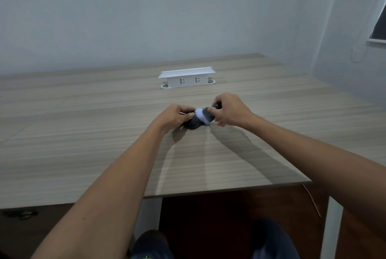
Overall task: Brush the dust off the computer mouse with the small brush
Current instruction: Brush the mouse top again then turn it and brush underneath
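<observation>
I see a wood-grain table (83, 133) with pale stripes running across it, its near edge over a white leg (155, 212). Toward the far side a white socket box (186, 79) stands upright on the tabletop, two outlets facing me. Behind it is a plain grey wall (146, 18). At the far right, a window corner (379, 28) shows. Under the table the floor (208, 212) is dark reddish-brown.

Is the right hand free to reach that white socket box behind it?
Probably not yet: the right hand is gripping the small brush against the computer mouse. The table between it and the socket box looks bare.
</observation>
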Demonstrator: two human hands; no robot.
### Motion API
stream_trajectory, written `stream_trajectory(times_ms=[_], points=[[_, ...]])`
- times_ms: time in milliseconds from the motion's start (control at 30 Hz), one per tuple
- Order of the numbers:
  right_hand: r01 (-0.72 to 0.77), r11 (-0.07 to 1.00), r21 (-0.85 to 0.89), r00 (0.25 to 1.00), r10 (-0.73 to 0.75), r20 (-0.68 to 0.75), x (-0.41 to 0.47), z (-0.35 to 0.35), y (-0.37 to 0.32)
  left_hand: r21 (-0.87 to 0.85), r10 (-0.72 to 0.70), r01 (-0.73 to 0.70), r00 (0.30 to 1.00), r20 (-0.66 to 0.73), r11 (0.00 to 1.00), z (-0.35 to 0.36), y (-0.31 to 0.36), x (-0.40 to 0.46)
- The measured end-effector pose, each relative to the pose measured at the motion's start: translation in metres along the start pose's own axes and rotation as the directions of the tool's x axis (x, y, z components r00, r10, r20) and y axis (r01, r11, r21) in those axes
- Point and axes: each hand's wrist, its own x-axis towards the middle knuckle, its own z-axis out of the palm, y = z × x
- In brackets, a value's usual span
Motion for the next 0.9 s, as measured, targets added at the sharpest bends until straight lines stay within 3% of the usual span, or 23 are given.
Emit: stream_trajectory(times_ms=[167,267,467,733,900], points=[[-0.020,0.993,-0.115,0.997,0.011,-0.072,0.009,-0.003,0.012,-0.009,-0.016,0.017,1.000,0.026,1.000,-0.001,0.001,0.000],[0.042,0.992,-0.120,0.996,-0.051,-0.075,0.003,0.002,0.007,-0.024,-0.012,0.013,1.000,0.024,1.000,-0.001,-0.001,-0.001],[0.121,0.986,-0.114,0.992,-0.117,0.047,0.006,-0.011,-0.003,-0.064,0.002,0.000,1.000,0.025,0.998,0.000,0.002,-0.006],[0.047,0.980,-0.194,0.997,-0.058,-0.052,0.031,0.005,0.014,-0.010,-0.001,0.001,1.000,0.012,1.000,-0.001,0.006,-0.009],[0.097,0.976,-0.195,0.991,-0.113,-0.071,0.016,0.000,0.010,-0.013,0.003,-0.003,1.000,0.010,1.000,0.001,0.007,-0.008]])
